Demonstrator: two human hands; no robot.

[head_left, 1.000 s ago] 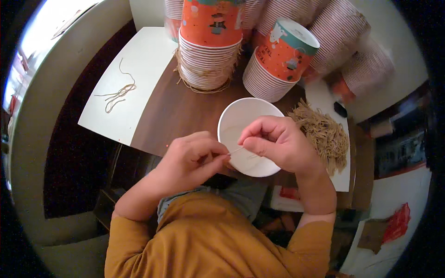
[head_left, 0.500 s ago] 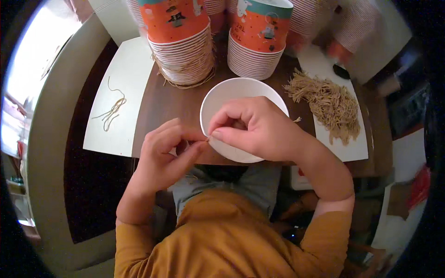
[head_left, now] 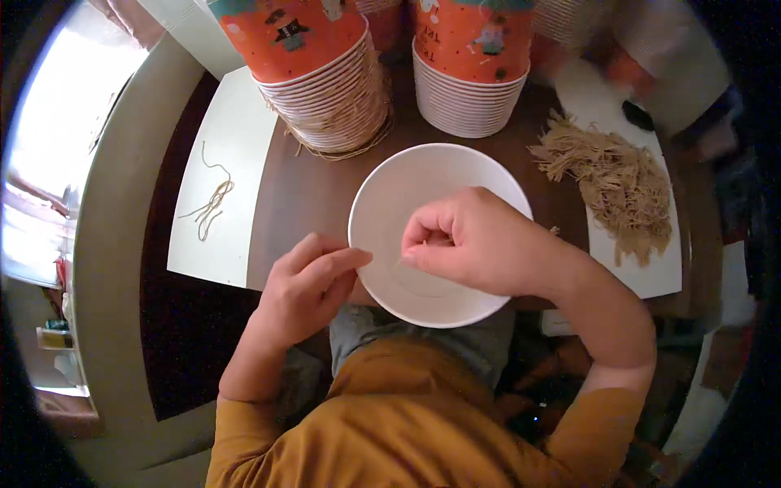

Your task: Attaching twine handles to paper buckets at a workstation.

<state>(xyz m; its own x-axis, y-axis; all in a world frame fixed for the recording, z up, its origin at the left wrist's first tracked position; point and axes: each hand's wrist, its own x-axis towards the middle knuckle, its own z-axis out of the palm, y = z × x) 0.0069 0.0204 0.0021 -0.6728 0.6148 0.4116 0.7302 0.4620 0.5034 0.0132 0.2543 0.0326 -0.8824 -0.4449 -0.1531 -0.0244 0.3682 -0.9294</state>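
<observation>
A round white bowl or tub [head_left: 376,191] stands at the table's near edge, its open mouth facing up. My right hand [head_left: 480,244] hangs over its inside, thumb and forefinger pinched together. A faint, thin strand of twine seems to stick out from those fingertips, and a tan bit shows inside the curled fingers. At the tub's left rim is my left hand [head_left: 313,285], thumb and fingers drawn together; whatever they pinch, if anything, is too small to make out. A pile of frayed tan twine pieces [head_left: 626,187] lies to the right on a white sheet [head_left: 651,281].
Two tall stacks of nested paper tubs stand at the back, orange with white rims: a left stack [head_left: 325,98] with twine round it and a right stack [head_left: 472,98]. A loose twine length [head_left: 215,199] rests on the left white sheet [head_left: 220,256]. A small black object [head_left: 639,115] lies far right.
My hands have parted: the right has moved rightward over the tub's inside, while the left stays by the rim. The whole view has shifted slightly.
</observation>
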